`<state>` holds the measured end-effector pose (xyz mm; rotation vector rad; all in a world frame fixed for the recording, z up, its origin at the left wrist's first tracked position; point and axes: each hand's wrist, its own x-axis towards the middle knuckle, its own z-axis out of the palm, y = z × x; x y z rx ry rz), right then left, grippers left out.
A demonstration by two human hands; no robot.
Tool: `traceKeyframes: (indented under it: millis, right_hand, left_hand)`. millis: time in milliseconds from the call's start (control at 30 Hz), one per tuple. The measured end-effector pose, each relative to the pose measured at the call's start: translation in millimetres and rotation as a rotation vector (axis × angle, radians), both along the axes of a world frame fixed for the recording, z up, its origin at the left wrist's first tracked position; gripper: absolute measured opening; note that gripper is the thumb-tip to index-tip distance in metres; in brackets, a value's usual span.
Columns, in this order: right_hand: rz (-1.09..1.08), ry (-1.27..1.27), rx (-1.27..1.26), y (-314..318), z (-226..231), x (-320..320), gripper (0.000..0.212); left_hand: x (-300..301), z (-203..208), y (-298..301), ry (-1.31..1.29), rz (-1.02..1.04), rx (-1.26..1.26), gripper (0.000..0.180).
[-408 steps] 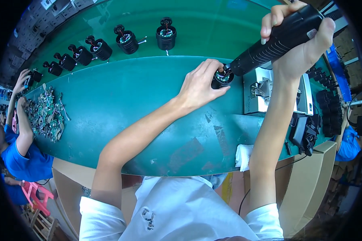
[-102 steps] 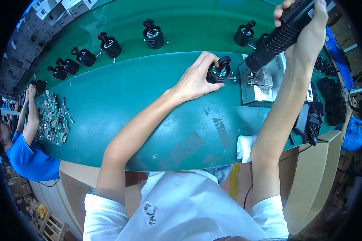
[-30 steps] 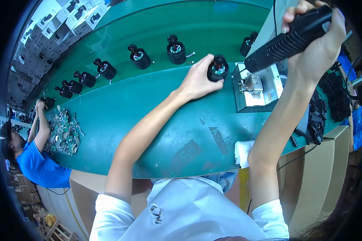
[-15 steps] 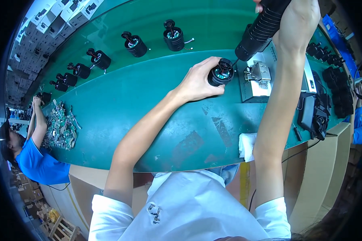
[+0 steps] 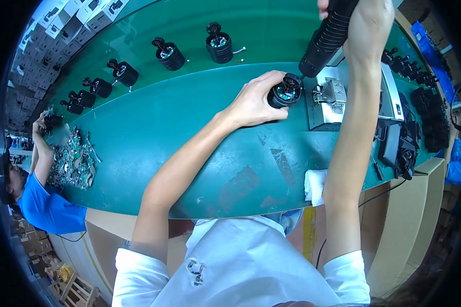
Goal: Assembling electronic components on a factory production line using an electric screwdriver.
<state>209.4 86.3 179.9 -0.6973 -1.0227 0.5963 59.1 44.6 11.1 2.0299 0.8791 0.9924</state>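
Note:
My left hand (image 5: 253,102) is wrapped round a black cylindrical housing (image 5: 284,93) that stands on the green table. Inside the housing's open top are a green circuit board and wires, and a round black piece juts up from it. My right hand (image 5: 370,28) grips a black electric screwdriver (image 5: 327,42) with a ribbed body. The tool is tilted, its tip down at the right side of the housing; where exactly the bit touches cannot be made out. A silver box with a metal fixture (image 5: 329,94) stands just right of the housing.
Several similar black housings (image 5: 219,48) stand in a row along the far green surface. A heap of circuit boards (image 5: 74,163) lies at left, by a co-worker in blue (image 5: 51,204). At right are a black power adapter (image 5: 391,143), stacked black parts (image 5: 429,117) and a white cloth (image 5: 315,187).
The screwdriver and my right hand have shifted slightly left, the bit now nearer the housing's edge. My left hand and the housing have moved a touch right. The co-worker's hands have moved.

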Motion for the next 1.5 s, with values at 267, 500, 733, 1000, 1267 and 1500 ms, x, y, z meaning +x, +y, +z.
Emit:
traceKeyframes:
  millis: [267, 500, 733, 1000, 1267, 1500]
  right_hand:
    - [0.128, -0.065, -0.012, -7.0, -5.4, -19.1, 0.04]
    - [-0.012, -0.047, 0.04, -30.5, 28.5, -2.8, 0.043]
    - [-0.32, -0.168, 0.001, -29.0, 45.8, 24.1, 0.044]
    - [0.13, 0.084, -0.006, -31.3, 30.8, -21.0, 0.046]
    - [0.034, -0.021, 0.048, -27.2, 19.3, -51.3, 0.046]
    - [0.005, -0.026, -0.027, -25.7, 11.0, -71.9, 0.047]
  left_hand:
    - [-12.5, -6.4, -2.6, 0.019, 0.024, -0.033, 0.056]
    - [-21.5, -11.9, 3.1, -0.072, -0.013, 0.143, 0.058]
    - [-22.2, 2.3, -3.6, 0.011, -0.058, -0.143, 0.058]
    - [-28.4, -4.8, -6.1, 0.047, 0.13, 0.085, 0.057]
    - [-40.3, -9.0, -5.1, 0.049, 0.155, 0.118, 0.059]
    - [-54.1, -12.0, -4.5, 0.087, 0.132, 0.068, 0.062]
